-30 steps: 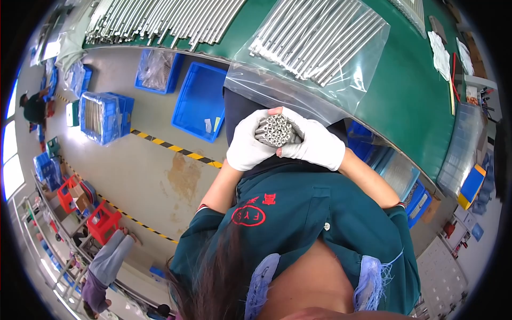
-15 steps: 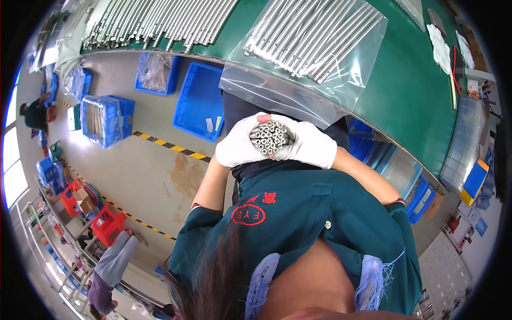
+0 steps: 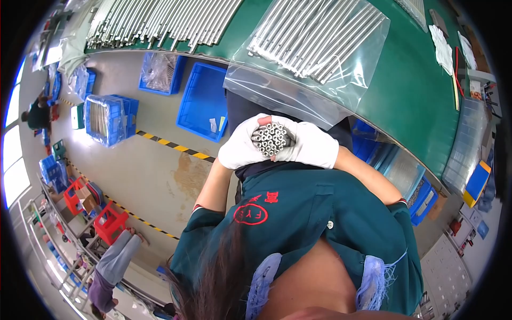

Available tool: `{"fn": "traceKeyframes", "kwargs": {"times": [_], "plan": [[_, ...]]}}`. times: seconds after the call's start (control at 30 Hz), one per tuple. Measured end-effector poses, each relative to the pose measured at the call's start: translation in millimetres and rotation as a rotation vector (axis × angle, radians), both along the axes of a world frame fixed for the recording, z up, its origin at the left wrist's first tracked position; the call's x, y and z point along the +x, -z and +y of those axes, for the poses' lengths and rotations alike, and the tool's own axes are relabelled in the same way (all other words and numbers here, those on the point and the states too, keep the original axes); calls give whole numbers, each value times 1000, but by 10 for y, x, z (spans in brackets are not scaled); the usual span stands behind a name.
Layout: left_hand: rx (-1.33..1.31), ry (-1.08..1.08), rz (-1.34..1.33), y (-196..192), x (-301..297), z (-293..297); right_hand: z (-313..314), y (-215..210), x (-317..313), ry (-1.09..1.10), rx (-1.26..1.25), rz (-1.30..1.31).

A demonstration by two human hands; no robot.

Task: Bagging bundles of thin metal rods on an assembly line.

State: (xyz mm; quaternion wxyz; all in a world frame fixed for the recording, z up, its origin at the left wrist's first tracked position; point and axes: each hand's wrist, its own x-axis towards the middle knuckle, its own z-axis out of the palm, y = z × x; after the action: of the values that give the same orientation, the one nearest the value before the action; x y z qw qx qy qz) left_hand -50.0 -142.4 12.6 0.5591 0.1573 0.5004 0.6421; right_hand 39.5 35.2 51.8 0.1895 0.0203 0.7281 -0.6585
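Observation:
A round bundle of thin metal tubes (image 3: 271, 140) is held in front of my waist, its hollow ends turned up toward me. My left hand (image 3: 240, 145), in a white glove with bare fingertips, wraps the bundle's left side. From the right, my right hand (image 3: 314, 144), gloved alike, closes round the other side, and the two hands meet above and below the tubes. The length of the bundle is hidden beneath the ends. Just beyond my hands, a clear plastic bag (image 3: 290, 101) with several long metal rods (image 3: 314, 40) in it hangs over the table edge.
The green table (image 3: 410, 80) carries a row of metal rods (image 3: 160, 24) at the far left and a white glove (image 3: 441, 49) at the right. A blue crate (image 3: 200, 101) stands on the floor left of my legs. Red stools (image 3: 110, 223) and two other people are farther left.
The whole view has shifted slightly. Both hands stay wrapped round the bundle of tubes, whose ends look slightly rearranged.

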Motion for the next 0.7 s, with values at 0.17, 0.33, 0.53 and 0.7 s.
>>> {"fn": "traceKeyframes", "kwargs": {"times": [0.17,0.33,0.53,0.7], "plan": [[35,-52,83,7,81,38,21,-34,-1,-28,89,-15],[30,-126,383,61,158,103,35,-35,16,-53,139,-14],[-6,-136,498,77,203,60,68,-20,39,-139,164,22],[-139,-100,544,203,293,-63,67,-114,16,-152,178,41]]}}
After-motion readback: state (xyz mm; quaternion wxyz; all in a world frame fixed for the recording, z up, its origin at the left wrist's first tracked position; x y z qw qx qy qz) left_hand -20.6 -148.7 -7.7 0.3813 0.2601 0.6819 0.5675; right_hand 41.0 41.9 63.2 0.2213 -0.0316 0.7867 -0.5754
